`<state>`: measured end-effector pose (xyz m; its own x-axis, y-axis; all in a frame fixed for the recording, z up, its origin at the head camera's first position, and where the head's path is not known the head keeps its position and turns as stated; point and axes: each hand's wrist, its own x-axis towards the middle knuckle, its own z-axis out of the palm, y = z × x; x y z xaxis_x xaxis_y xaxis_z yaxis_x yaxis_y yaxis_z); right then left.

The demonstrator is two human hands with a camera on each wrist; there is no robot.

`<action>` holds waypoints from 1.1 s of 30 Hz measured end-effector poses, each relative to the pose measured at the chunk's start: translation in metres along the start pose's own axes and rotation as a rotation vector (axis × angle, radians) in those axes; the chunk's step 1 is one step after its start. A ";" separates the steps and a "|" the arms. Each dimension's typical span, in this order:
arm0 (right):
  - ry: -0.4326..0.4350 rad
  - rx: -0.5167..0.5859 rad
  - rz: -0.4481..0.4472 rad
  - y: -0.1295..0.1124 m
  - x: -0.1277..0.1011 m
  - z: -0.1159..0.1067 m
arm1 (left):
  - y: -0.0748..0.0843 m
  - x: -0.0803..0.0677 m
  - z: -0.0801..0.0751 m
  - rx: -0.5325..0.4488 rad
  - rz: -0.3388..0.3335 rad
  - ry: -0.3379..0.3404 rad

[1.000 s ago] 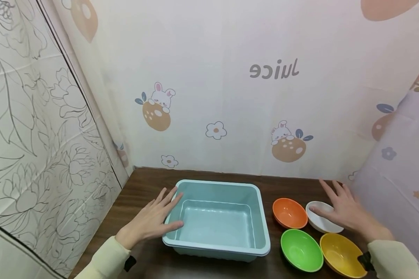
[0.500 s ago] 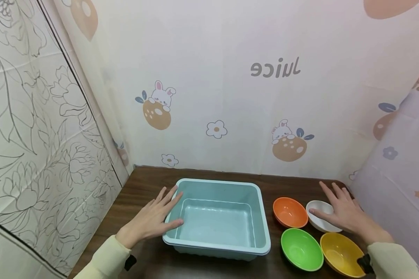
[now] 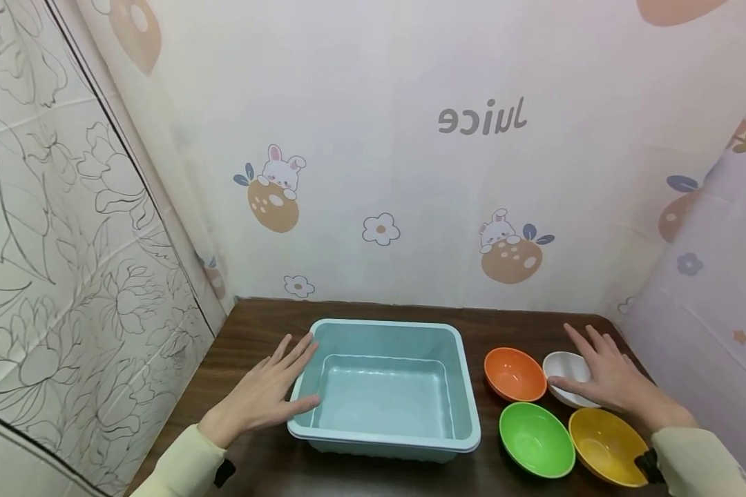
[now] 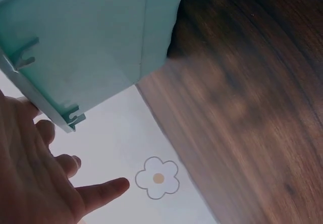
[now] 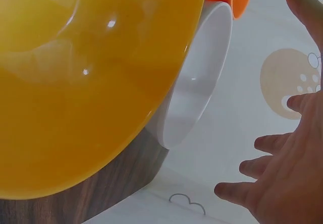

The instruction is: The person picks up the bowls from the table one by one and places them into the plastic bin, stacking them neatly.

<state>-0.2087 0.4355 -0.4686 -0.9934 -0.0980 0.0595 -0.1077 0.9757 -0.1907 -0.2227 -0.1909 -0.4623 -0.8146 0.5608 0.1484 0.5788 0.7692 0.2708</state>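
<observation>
A light blue plastic tub sits in the middle of a dark wooden table. My left hand lies flat against the tub's left rim, fingers straight, thumb touching the front left corner. The left wrist view shows the tub's outer wall and my left hand. Right of the tub stand an orange bowl, a white bowl, a green bowl and a yellow bowl. My right hand rests spread over the white bowl, thumb on its rim. The right wrist view shows the yellow bowl, the white bowl and my right hand.
Patterned curtains close the table in: a cartoon rabbit sheet behind, a flower-line sheet on the left, and a pale sheet on the right. Bare wood shows behind and left of the tub.
The head view shifted slightly; both hands keep almost the same places, the right hand staying on the white bowl and the left on the tub's rim.
</observation>
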 end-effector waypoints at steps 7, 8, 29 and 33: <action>-0.022 0.022 -0.034 -0.006 0.000 0.003 | -0.002 0.000 0.001 0.038 0.008 0.013; -0.027 0.021 -0.036 -0.006 0.000 0.004 | -0.001 0.000 0.001 0.038 0.009 0.010; -0.087 0.060 -0.081 0.006 0.003 0.020 | 0.001 0.000 -0.003 0.036 -0.012 -0.032; -0.113 0.086 -0.086 0.007 0.003 0.016 | 0.001 0.000 -0.004 0.031 -0.017 -0.039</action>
<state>-0.2131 0.4384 -0.4858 -0.9780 -0.2066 -0.0300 -0.1909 0.9429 -0.2729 -0.2225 -0.1913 -0.4581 -0.8227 0.5585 0.1062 0.5661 0.7877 0.2430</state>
